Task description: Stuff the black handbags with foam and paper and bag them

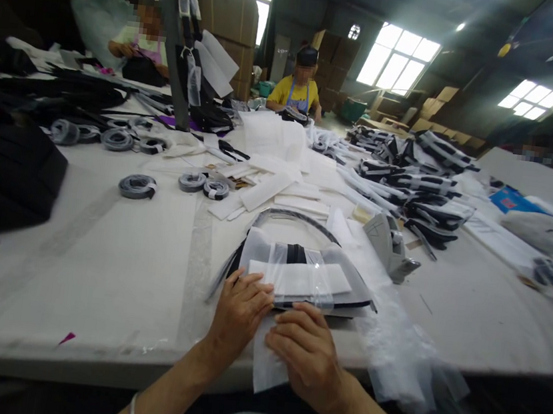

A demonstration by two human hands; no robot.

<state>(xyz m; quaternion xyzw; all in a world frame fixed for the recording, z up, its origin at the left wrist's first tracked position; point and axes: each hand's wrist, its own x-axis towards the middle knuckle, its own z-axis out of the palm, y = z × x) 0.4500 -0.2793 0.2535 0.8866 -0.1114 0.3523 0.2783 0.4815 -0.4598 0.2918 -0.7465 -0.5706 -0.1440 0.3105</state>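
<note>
A flat black-and-white handbag point(251, 247) lies in front of me, its looped handle point(300, 218) pointing away. Across it sits a folded white foam strip point(308, 278) with clear film over it. At the bag's near left edge, my left hand point(241, 307) is closed, fingers bent over the edge; its thumb is hidden. My right hand point(306, 352) curls its fingers on a translucent white sheet point(267, 367), which hangs below the bag over the table's front edge. The sheet's upper end is hidden by the hands and bag.
A tape dispenser point(390, 248) stands right of the bag, near crumpled clear plastic point(405, 344). Rolled grey straps point(138, 186) lie left. White sheets point(274, 139) and black-and-white pieces point(420, 184) are piled behind. A black bag point(10, 161) stands far left. Co-workers point(298, 92) sit across the table.
</note>
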